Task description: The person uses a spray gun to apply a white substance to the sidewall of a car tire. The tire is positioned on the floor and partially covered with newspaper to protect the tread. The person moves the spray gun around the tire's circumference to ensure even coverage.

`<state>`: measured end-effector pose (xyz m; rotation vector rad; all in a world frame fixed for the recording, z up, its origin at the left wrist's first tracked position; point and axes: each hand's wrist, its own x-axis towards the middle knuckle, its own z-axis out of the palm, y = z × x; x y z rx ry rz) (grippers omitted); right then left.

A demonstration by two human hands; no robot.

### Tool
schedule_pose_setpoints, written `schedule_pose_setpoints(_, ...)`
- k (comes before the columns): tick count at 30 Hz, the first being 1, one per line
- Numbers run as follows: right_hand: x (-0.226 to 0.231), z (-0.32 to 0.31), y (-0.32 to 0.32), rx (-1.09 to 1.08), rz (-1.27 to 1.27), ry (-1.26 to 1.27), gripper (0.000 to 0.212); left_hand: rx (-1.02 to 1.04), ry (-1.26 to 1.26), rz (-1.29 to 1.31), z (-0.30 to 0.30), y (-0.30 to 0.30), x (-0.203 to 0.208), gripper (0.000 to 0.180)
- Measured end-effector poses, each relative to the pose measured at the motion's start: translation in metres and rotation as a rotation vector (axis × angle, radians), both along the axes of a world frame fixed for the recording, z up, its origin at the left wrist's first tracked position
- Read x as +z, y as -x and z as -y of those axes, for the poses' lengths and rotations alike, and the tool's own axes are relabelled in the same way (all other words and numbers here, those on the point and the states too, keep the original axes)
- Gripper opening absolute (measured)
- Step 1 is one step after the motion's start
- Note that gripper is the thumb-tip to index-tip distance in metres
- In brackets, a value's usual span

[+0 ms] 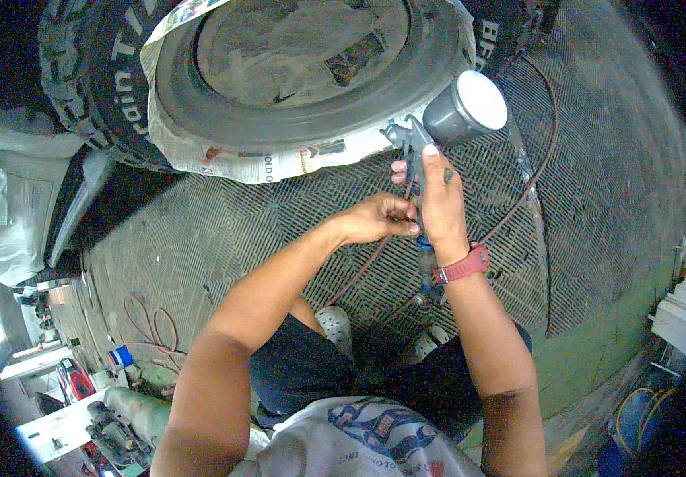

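Note:
A paint spray gun (416, 143) is gripped by its handle in my right hand (444, 199), with the wrist wearing a red watch. On top of the gun sits a dark cup with a white lid (482, 102), tilted to the right. My left hand (381, 219) is closed at the lower part of the handle, thumb and fingers pinched there; what lies between them is hidden. Ahead of the gun stands a wheel rim (279, 131), dull grey, in a large black tyre (104, 87). Newspaper sheets (235, 165) cover the tyre around the rim.
A reddish air hose (551, 103) curves over the ribbed floor mat (597, 159) on the right. More hose (152, 326) lies looped at the left. A plastic-wrapped vehicle part (17, 199) stands far left. Tools and a green tank (132, 409) are at the lower left.

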<state>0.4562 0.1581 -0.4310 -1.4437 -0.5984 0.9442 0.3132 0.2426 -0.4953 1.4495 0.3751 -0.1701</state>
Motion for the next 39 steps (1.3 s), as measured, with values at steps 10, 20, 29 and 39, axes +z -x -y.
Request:
schedule_pose_setpoints(10,0.012,0.011,0.016,0.030,0.006,0.017,0.051,0.402,-0.895,-0.554,-0.082,0.028,-0.013,0.076)
schedule_pose_setpoints(20,0.033,0.023,0.014,0.073,0.073,0.028,0.052,0.236,-1.288,-1.015,-0.188,0.039,-0.079,0.067)
schedule_pose_setpoints(29,0.041,0.042,-0.005,-0.059,0.089,0.043,0.063,0.200,-0.980,-0.776,-0.169,-0.091,-0.063,0.059)
schedule_pose_setpoints(39,0.050,0.053,-0.019,-0.045,0.010,0.039,0.062,0.601,-0.911,-0.215,-0.132,-0.173,-0.020,0.056)
